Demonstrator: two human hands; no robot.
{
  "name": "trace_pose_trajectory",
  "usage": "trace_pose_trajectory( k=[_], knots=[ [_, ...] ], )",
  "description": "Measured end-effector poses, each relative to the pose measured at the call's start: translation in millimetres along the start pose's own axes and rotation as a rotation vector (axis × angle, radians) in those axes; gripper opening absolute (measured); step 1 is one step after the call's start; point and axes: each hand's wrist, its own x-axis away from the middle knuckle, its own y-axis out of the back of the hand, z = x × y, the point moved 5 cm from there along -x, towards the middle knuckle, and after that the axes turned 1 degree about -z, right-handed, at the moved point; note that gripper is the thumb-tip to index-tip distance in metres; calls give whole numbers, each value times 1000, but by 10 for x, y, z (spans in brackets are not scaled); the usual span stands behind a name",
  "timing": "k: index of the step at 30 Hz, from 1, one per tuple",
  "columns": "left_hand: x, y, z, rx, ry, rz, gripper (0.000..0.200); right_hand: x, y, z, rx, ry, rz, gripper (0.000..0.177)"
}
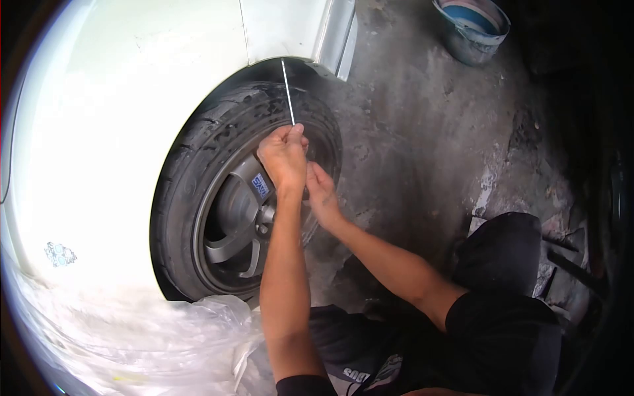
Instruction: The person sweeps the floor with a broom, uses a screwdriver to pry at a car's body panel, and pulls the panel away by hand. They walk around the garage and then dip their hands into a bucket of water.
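Note:
My left hand (284,155) is closed, thumb and fingers pinching the lower end of a thin, straight metal rod (288,92). The rod looks like a screwdriver shaft, but no handle shows. Its upper tip reaches the lower edge of the white car's fender (198,46), at the top of the wheel arch. Just below and to the right, my right hand (321,195) has curled fingers, partly hidden behind my left wrist; what it grips cannot be made out. Behind both hands stands the wheel, with a black tire (181,191) and a grey spoked rim (228,247).
Clear plastic sheeting (152,336) covers the car's lower left part. A bucket (472,30) with bluish contents stands on the stained concrete floor (422,132) at the upper right. My dark-clad knee (498,254) is at the right, close to a dark bar (574,270).

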Motion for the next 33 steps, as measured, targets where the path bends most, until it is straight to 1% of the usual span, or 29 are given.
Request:
trace_pose_trajectory(
  k=[1, 3, 4, 6, 7, 8, 9, 10, 11, 12, 13, 14, 15, 16, 17, 18, 19, 21, 22, 23, 25, 26, 28, 33],
  knots=[
    [-11, -4, -4, -46, -29, -36, 16, 12, -15, 20, 0, 4, -1, 32],
    [2, -20, 5, -52, -31, -50, 16, 82, -32, 10, 46, -65, 12, 26],
    [13, -21, -11, -60, -36, -64, 17, 64, -19, -35, 43, -65, 9, 26],
    [45, -29, -47, -101, -55, -66, 17, -8, -11, -9, 150, 116, -45, 20],
    [58, -18, -69, -137, -73, -69, 17, -33, 18, -11, 144, 111, -48, 20],
    [72, 14, -82, -144, -73, -67, 17, -61, 50, -80, -24, -58, 33, 20],
    [101, 56, -125, -206, -123, -61, 19, -56, 22, -90, -193, -224, 112, 22],
    [134, 85, -171, -268, -175, -50, 20, -52, 12, -36, -200, -224, 102, 22],
    [161, 94, -198, -274, -181, -38, 20, -56, -21, 16, -286, -256, 150, 24],
    [206, 104, -284, -410, -299, -100, 21, -68, -28, 50, -373, -283, 193, 27],
    [250, 97, -373, -543, -422, -159, 21, -92, 23, 79, -383, -271, 173, 27],
    [266, 82, -447, -620, -513, -160, 26, -88, 25, 88, -435, -345, 233, 30],
    [260, 31, -574, -623, -526, -140, 26, -87, 22, 84, -485, -416, 296, 33],
    [292, -15, -772, -676, -609, -154, 30, -109, 49, 33, -498, -408, 279, 33],
    [316, -52, -921, -728, -691, -172, 36, -148, 69, 0, -422, -337, 255, 33],
    [241, -123, -970, -832, -701, -113, 53, -181, 117, -9, -339, -267, 233, 32],
    [191, -187, -1081, -831, -709, -101, 53, -167, 170, 14, -343, -262, 222, 32],
    [-13, -325, -1166, -1150, -447, 31, 63, -70, 258, 65, -159, -204, 197, 32],
    [-114, -366, -1167, -1238, -447, 29, 67, 7, 334, -47, -179, -237, 190, 27],
    [-169, -408, -1149, -1246, -455, 40, 67, 92, 414, -148, -189, -236, 179, 27],
    [-252, -474, -1101, -1338, -480, 12, 67, 203, 539, -247, -203, -296, 71, 23],
    [-273, -493, -1070, -1369, -487, -3, 65, 221, 562, -294, -211, -301, 66, 23],
    [-308, -524, -1057, -1404, -480, 17, 64, 196, 605, -267, -259, -305, -17, 23],
    [-408, -652, -995, -1498, -463, 71, 63, 99, 675, -153, -250, -341, -102, 26]
  ],
)
